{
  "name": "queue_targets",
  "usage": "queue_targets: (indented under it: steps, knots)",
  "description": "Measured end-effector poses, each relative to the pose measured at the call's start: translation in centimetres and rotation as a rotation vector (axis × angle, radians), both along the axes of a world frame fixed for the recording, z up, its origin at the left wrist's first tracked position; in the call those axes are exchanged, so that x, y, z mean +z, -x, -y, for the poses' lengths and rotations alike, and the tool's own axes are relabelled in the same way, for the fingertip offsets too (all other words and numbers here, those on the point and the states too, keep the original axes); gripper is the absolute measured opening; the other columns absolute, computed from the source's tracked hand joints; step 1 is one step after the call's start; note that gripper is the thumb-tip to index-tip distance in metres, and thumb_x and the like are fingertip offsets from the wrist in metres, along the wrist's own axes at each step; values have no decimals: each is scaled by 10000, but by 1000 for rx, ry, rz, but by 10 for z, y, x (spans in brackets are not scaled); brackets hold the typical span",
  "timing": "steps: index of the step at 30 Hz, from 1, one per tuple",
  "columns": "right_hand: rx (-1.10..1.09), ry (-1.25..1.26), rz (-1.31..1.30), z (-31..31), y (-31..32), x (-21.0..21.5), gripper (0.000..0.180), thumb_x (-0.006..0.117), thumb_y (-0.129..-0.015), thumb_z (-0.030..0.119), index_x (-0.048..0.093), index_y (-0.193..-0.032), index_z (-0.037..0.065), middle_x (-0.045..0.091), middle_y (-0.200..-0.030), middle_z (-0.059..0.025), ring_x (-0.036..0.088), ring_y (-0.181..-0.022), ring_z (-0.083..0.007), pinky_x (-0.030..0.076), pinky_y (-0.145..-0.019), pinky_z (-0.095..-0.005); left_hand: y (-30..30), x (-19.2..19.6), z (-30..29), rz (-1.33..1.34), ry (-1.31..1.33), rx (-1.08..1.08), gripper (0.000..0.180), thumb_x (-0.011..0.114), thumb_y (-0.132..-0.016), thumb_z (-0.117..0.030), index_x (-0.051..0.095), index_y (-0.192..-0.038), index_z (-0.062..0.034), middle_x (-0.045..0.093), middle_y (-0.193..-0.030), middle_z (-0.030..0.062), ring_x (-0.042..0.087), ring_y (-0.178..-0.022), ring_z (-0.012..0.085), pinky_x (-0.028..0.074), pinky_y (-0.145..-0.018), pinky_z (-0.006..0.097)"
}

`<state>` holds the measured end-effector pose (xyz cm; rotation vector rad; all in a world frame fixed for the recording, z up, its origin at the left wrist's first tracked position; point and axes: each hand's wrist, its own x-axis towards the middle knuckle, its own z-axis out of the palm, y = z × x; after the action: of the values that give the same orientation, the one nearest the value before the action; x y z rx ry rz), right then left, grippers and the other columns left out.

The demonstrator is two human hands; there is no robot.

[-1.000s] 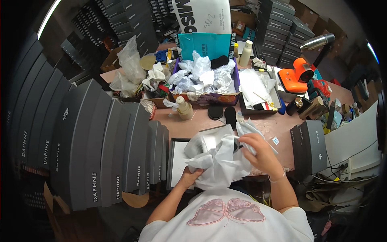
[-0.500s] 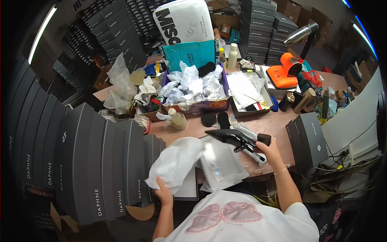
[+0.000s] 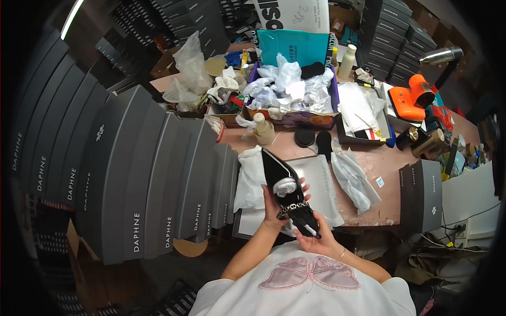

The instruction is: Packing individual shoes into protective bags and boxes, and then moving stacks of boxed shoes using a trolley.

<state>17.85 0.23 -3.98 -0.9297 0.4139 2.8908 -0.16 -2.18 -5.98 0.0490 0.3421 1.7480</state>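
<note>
A glossy black pointed shoe (image 3: 276,168) is held before me above the table, toe pointing away. Crumpled pale stuffing shows in its opening, and a chain-like trim crosses it. My left hand (image 3: 273,209) cups the shoe from the left and beneath, fingertips showing on its right side. My right hand (image 3: 322,241) closes round the heel end, nearest to me. Under the shoe lies an open sheet of white wrapping paper (image 3: 319,181). Another crumpled white paper (image 3: 250,179) lies to the left, and a paper-wrapped bundle (image 3: 352,181) to the right.
Tall grey shoe boxes (image 3: 129,174) crowd the left side; another grey box (image 3: 421,195) stands at right. Behind are a cream bottle (image 3: 263,129), a black round lid (image 3: 304,138), a purple box (image 3: 337,100) full of crumpled paper, a tray (image 3: 363,139) and an orange device (image 3: 406,102).
The shoe has come from the right to the middle and turned toe-away. My left hand has let go of the white paper, now lying at left, and grips the shoe too. The view has shifted.
</note>
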Motion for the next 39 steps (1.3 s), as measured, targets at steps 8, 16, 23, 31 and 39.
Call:
queue_targets:
  steps: [8,16,23,31,39]
  knots:
    - [216,-1778,455,-54,-2,4,316,540,-927,291,613,-1066,17,629,-993,-102,619,-832,-208,513,-661,-304,10,11,28,-103,419,-258,784,340,-806,-772,593,-1088,-85,665,-872,94,655,-754,207,550,-663,349]
    - [351,-2516,469,-64,47,11,383,731,-724,152,539,-1040,53,543,-1010,-121,548,-923,-321,465,-777,-378,-22,7,43,-638,383,-133,547,644,-800,-9,372,-1274,-33,498,-1174,89,546,-1041,157,481,-875,286]
    - [229,-2663,536,-59,67,-16,324,657,-703,63,531,-1001,49,539,-883,-117,552,-842,-315,461,-754,-398,-15,-3,48,-622,455,-265,487,578,-813,38,359,-1243,-23,527,-1103,101,579,-977,184,492,-848,317]
    - [175,-1844,425,-90,21,-31,209,661,-707,39,533,-872,33,512,-666,4,484,-598,-73,419,-550,-231,-27,-22,42,-323,617,-152,283,543,-848,-62,528,-1121,8,634,-946,112,641,-857,209,536,-756,350]
    - [260,-2724,523,-97,58,-19,245,715,-716,162,559,-882,73,563,-824,-80,553,-799,-262,435,-729,-385,-23,-17,56,-395,565,-189,391,606,-838,-104,465,-1194,-22,604,-1018,95,615,-941,189,512,-827,322]
